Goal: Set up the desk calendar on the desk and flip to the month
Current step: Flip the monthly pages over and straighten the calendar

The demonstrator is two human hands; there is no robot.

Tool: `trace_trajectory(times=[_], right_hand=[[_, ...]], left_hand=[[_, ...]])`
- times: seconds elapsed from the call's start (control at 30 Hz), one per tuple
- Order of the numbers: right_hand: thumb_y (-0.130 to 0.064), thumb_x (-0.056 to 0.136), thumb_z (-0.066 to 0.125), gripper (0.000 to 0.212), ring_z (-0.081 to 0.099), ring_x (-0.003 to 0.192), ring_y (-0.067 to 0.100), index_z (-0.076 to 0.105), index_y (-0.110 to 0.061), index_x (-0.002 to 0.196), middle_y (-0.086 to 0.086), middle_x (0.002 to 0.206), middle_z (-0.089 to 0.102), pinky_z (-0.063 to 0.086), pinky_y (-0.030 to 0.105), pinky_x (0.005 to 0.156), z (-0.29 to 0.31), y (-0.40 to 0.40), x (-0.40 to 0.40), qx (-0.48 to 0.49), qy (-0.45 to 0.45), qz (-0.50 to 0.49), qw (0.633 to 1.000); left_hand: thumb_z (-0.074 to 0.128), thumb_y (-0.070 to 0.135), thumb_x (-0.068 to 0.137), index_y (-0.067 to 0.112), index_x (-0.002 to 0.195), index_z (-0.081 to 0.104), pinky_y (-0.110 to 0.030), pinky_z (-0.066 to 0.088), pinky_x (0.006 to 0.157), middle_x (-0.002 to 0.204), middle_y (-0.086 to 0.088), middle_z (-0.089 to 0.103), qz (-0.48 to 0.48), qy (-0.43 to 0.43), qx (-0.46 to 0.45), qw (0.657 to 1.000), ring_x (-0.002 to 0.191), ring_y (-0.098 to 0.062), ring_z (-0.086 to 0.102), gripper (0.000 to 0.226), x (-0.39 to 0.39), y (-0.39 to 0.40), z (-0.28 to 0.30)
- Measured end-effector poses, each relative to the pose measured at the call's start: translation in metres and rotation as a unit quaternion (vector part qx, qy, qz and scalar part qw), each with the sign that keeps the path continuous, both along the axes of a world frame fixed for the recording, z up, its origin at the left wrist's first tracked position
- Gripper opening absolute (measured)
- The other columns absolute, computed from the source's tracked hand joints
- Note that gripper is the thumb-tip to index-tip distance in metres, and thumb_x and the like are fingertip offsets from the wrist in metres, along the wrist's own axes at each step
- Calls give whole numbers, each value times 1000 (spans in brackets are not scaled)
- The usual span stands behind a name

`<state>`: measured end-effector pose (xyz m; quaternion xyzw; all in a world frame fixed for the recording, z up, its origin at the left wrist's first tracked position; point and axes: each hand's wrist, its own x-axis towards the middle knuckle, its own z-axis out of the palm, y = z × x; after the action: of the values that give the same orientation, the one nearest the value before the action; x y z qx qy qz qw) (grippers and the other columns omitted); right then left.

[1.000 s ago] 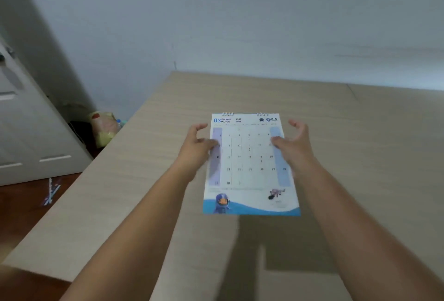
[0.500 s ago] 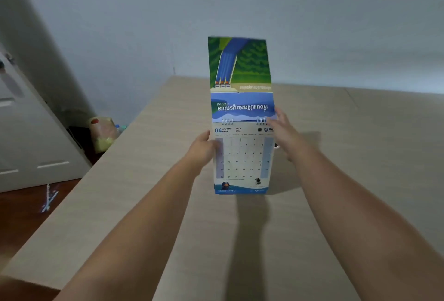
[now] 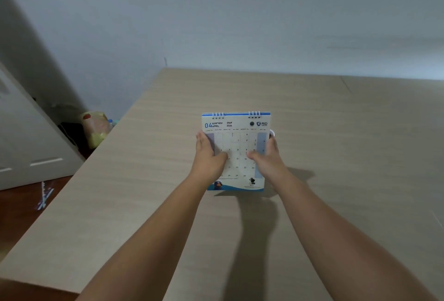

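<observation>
A spiral-bound desk calendar (image 3: pixel 236 130) stands upright near the middle of the light wooden desk (image 3: pixel 336 132), its lower edge at the desk surface. The facing page reads "04 APRIL 2026" with a date grid and a blue band at the bottom. My left hand (image 3: pixel 208 156) grips the calendar's left side, thumb across the page. My right hand (image 3: pixel 268 156) grips the right side, thumb on the page and fingers behind. Its back and stand are hidden.
The desk reaches back to a pale wall (image 3: pixel 240 24). Off the desk's left edge, on the floor, sit a yellowish plastic bag (image 3: pixel 95 127) and a bottle, beside a white door (image 3: pixel 26 137). The desk's near-left corner lies at the lower left.
The March page went up and over the spiral, and April now faces me. The raised page has dropped behind, and both hands have settled on the calendar's sides.
</observation>
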<state>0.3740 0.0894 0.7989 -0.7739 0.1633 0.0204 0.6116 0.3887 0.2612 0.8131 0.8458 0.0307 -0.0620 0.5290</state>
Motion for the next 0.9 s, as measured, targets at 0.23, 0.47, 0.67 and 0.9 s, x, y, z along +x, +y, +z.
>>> trace_trajectory(times=[0.23,0.47,0.67,0.9], right_hand=[[-37,71,55,78,41,134,24,31,-26,144,-1,149,37,43,51,105,4,-5,-17,-132,9,3,991],[-4,87,51,23,62,68,31,72,-15,88,18,90,69,47,23,57,73,-19,-35,45,-36,-54,997],[-13,90,46,17,67,68,29,62,-13,89,23,98,67,59,30,58,150,-32,-27,386,-87,-56,917],[-21,88,66,2,57,72,9,67,-20,90,-2,82,66,45,22,67,179,-28,23,50,-201,-79,975]], left_hand=[[51,17,90,19,127,50,-31,44,89,140,-3,35,36,-14,-2,999,107,-18,55,38,-11,3,23],[50,16,87,29,87,72,-24,47,69,87,8,70,41,-35,-97,994,74,-14,61,25,-14,31,61],[57,16,94,21,93,67,-27,52,68,95,-1,68,29,11,-252,967,77,-21,63,11,0,40,89],[61,21,94,26,83,66,-11,45,65,79,12,65,1,-152,-132,980,62,8,59,13,37,31,134]])
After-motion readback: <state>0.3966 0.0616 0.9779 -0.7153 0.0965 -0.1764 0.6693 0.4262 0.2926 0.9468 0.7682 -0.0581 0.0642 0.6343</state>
